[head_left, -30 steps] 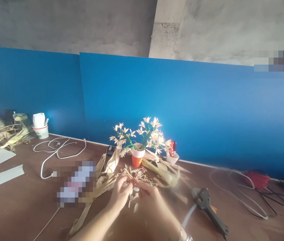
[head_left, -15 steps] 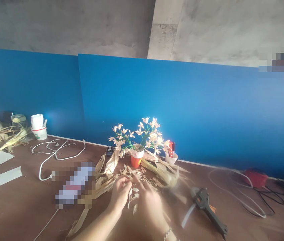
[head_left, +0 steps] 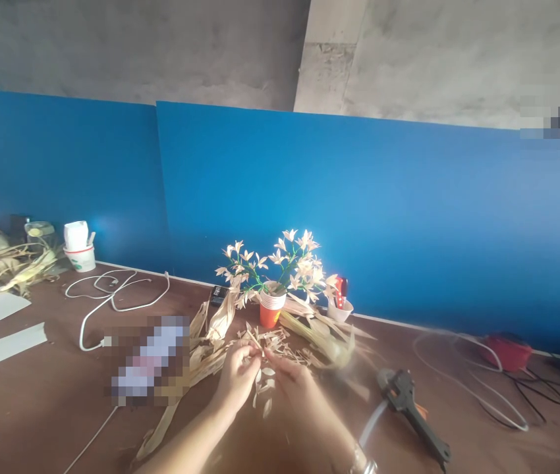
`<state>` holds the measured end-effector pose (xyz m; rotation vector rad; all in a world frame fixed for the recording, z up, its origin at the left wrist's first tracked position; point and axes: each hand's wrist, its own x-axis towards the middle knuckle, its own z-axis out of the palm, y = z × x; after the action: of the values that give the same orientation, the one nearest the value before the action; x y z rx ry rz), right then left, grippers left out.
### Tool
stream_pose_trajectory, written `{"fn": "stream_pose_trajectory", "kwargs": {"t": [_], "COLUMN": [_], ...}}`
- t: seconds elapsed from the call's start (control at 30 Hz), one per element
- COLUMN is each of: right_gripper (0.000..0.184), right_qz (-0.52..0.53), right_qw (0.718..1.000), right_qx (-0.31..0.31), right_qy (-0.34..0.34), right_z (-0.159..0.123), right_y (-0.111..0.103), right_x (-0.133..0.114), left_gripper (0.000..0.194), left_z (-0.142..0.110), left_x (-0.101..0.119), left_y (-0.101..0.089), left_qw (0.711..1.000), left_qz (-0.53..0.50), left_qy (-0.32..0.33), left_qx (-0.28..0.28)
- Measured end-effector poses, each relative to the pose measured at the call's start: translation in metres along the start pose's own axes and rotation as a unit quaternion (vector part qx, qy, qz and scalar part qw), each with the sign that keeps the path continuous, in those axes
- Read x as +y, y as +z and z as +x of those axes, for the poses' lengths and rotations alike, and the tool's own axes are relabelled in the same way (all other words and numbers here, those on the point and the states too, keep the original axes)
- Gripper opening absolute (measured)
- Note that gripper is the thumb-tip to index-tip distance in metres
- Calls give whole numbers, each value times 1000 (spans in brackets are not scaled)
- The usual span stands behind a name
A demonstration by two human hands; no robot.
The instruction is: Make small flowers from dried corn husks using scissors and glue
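My left hand (head_left: pixel 238 375) is closed in a pinch on a small pale strip of corn husk (head_left: pixel 255 340). Opposite it, my right hand (head_left: pixel 300 382) has its thumb and fingers pressed together at the strip's near end, and the fingertips of both hands almost meet. Just beneath them, several cut husk petals (head_left: pixel 267 372) lie on the brown table. Beyond the fingers spreads a heap of husk scraps (head_left: pixel 280 342). An orange and white paper cup (head_left: pixel 271 315) behind the heap holds green stems with husk flowers (head_left: pixel 304 266).
A hot glue gun (head_left: pixel 411 408) lies to the right. Whole corn husks (head_left: pixel 322 339) surround the scraps. A pixelated object (head_left: pixel 149 359) and a white cable (head_left: pixel 112 296) are on the left, a red item (head_left: pixel 507 352) far right. A blue partition (head_left: pixel 359 210) closes the back.
My right hand, blurred and reaching farther over the scraps before, has drawn back and closed beside the left fingertips. The left hand stays almost in place. The view has shifted slightly.
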<state>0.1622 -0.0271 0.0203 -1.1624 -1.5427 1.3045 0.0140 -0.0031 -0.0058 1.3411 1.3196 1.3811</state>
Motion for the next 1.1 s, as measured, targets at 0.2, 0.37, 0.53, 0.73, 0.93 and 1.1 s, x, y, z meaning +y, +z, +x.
{"fn": "stream_pose_trajectory", "kwargs": {"t": [0.2, 0.37, 0.53, 0.73, 0.93, 1.1], "right_gripper": [75, 77, 56, 16, 10, 13], "right_qz": [-363, -516, -381, -304, -284, -334], "right_qw": [929, 851, 915, 938, 957, 941], "right_qx": [41, 95, 134, 165, 26, 6], "right_qy": [-59, -20, -22, 3, 45, 61], "right_z": [-7, -5, 0, 2, 1, -5], "right_y": [14, 9, -14, -11, -9, -1], "right_x": [-9, -3, 6, 12, 14, 6], "left_gripper": [17, 19, 18, 10, 28, 39], "left_z": [-4, -5, 1, 1, 2, 13], "left_x": [5, 4, -2, -4, -12, -25], "left_y": [4, 4, -2, -2, -8, -19], "left_qw": [995, 998, 983, 922, 926, 966], "left_qz": [-58, -30, 143, 338, 336, 208], "left_qy": [-75, -28, 112, 172, 169, 104], "left_qx": [9, 49, -1, -78, -13, 114]}}
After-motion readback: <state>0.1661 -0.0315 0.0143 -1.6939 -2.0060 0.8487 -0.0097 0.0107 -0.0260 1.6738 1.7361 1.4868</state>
